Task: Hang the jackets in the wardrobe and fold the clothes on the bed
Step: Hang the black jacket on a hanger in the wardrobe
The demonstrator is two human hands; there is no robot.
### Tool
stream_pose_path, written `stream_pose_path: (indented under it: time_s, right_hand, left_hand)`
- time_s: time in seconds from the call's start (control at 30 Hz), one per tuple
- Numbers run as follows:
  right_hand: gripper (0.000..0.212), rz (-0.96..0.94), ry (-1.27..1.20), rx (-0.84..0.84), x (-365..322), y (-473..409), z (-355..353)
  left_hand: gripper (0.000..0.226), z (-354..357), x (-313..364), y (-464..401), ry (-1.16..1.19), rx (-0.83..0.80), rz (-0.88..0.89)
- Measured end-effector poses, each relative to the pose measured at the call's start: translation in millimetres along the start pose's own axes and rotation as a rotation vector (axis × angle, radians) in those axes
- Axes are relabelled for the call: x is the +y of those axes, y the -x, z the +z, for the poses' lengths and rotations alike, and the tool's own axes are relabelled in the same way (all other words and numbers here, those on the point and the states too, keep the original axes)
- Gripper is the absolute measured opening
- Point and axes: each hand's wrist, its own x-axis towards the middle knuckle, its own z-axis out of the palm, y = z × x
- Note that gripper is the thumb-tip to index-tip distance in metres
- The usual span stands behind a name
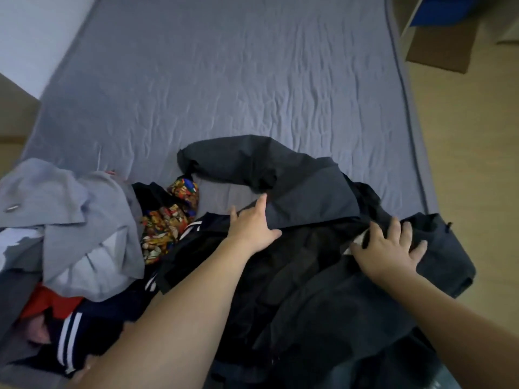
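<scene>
Lying crumpled near the front right corner of the bed [252, 80], the dark grey jacket [309, 189] had one sleeve bent toward the middle of the mattress and a black lining showing where it fell open. The left hand [252, 228] rested flat on the jacket's folded flap, its fingers [261, 204] straight and slightly apart, the thumb along the flap's lower edge. The right hand [390, 254] pressed down on the dark cloth nearer the right edge, fingers spread, touching a small pale tag whose writing was too blurred to read.

At the front left corner a heap of other clothes crowded against the jacket: a light grey garment [70, 209] on top, a bright patterned cloth [168, 220] beside it, a navy piece with white stripes [70, 341] lower down and something red [47, 301] tucked beneath. The blue-grey sheet was wrinkled. Beyond the right edge, a flat brown cardboard piece [441, 49] lay on the wooden floor [477, 164].
</scene>
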Motion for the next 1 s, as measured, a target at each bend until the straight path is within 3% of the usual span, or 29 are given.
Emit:
stream_pose_path:
  time_s: [0.1,0.2,0.23,0.3,0.37,0.4,0.43,0.53,0.57,0.6,0.67,0.77,0.87,1.0]
  right_hand:
    - [0.053,0.074,-0.036,0.084,21.5,-15.3,7.5]
    - [0.044,0.154,-0.075,0.017,43.3,-24.1,8.4]
    - [0.039,0.160,-0.164,-0.005,49.5,-23.7,9.2]
    - [0.035,0.101,-0.397,-0.065,54.7,-13.4,8.8]
    - [0.040,0.006,-0.370,-0.100,54.6,2.1,6.2]
    - [0.043,-0.058,-0.275,-0.098,55.2,8.0,4.0]
    - [0.045,-0.127,-0.180,-0.091,55.9,13.1,1.3]
    - [0.045,-0.325,-0.023,-0.087,59.7,21.8,-9.6]
    - [0.045,-0.383,-0.005,-0.107,60.1,24.5,-12.0]
    - [0.044,-0.444,0.012,-0.125,60.5,28.5,-12.6]
    - [0.039,-0.552,0.011,-0.115,61.1,36.8,-6.2]
    - [0.023,-0.540,-0.165,0.089,69.1,34.8,-1.5]
    - [0.055,-0.082,-0.399,0.204,79.6,0.9,-6.9]
    - [0.099,0.676,-0.848,0.069,77.9,-42.4,-16.2]
  left_hand:
    - [0.034,34.0,7.7,11.6,-0.047,0.040,0.095]
    - [0.019,58.4,-5.0,52.5,-0.132,-0.113,0.084]
    - [0.024,60.4,-10.9,66.0,-0.215,-0.249,0.014]
    - [0.036,51.1,-19.4,83.2,-0.507,-0.674,-0.153]
    - [0.046,24.8,-11.6,85.1,-0.657,-1.037,-0.319]
    - [0.057,11.9,-2.7,81.0,-0.640,-1.040,-0.361]
    - [0.068,1.1,8.9,73.9,-0.597,-0.907,-0.349]
    - [0.076,-20.1,63.9,45.2,-0.395,-0.099,-0.055]
    - [0.075,-17.4,82.8,31.5,-0.294,0.087,0.074]
    - [0.077,-12.6,101.3,17.7,-0.215,0.142,0.178]
    - [0.096,1.0,127.1,-4.9,-0.203,0.010,0.239]
    - [0.112,29.0,121.8,-23.8,-0.309,-0.139,0.066]
    - [0.096,43.3,100.2,-22.5,-0.240,-0.159,-0.067]
    - [0.066,36.9,84.9,-9.7,-0.256,-0.202,-0.077]
